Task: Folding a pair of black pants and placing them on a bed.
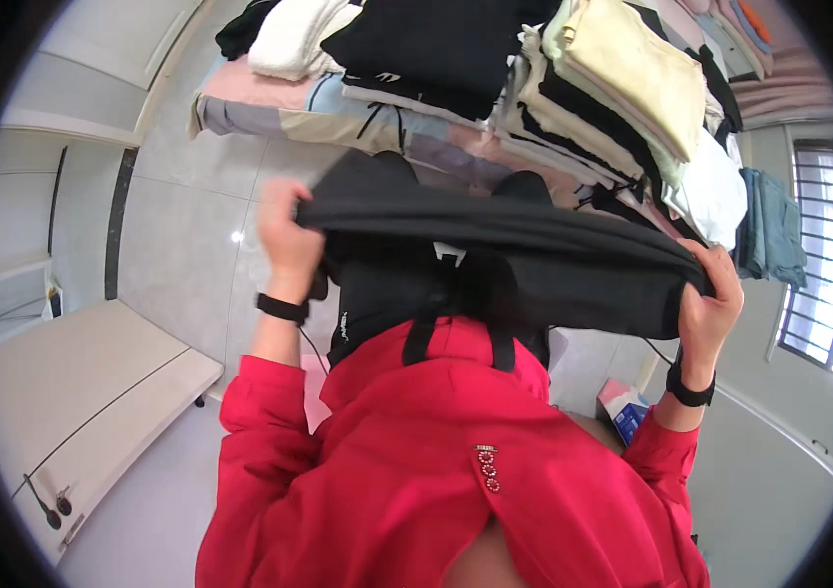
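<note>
A black garment is stretched sideways in front of my body, its cloth lying in lengthwise folds. At its left end my left hand grips a bunched edge. My right hand pinches the other end, fingers on top and thumb below. A small white patch shows beneath the cloth near the middle. What kind of garment it is, I cannot tell. Both wrists carry black bands, and thin cables run from them.
Ahead is a bed edge with a patchwork cover, bearing a black folded pile, a white fluffy item and a tall stack topped by a yellow garment. Blue jeans hang at right. A door stands at lower left.
</note>
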Motion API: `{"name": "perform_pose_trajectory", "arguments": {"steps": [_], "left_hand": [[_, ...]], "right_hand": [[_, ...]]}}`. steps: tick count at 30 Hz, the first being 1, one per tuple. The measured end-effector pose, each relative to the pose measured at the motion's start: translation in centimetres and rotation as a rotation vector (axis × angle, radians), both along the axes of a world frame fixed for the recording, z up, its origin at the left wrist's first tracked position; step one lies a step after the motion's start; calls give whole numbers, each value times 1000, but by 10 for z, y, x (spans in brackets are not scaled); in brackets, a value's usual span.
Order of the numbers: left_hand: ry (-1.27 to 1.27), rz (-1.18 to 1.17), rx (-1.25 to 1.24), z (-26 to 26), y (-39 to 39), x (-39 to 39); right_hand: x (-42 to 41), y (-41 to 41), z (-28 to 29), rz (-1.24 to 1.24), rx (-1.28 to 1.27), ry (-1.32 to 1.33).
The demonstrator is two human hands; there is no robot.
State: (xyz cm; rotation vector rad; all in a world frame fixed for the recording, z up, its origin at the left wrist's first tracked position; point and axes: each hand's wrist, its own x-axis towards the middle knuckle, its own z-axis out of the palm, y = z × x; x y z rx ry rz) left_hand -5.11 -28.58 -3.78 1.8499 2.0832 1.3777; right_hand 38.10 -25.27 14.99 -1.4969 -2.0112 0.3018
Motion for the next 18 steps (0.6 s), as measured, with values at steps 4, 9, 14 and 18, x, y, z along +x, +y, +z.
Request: {"name": "perform_pose_trajectory", "arguments": {"steps": [4,9,14,18], "left_hand": [[125,92,302,93,37,-7],[279,-539,-209,93,24,-38],[-197,-413,-634,97,2,-62],[-233,-424,-928,77,12,-66]], "right_hand": [[13,-7,-4,-11,79,-27],[46,-13,7,-75,-39,25],[54,-25,8,29,-340,-5],[40,-20,-31,67,-412,9]]}}
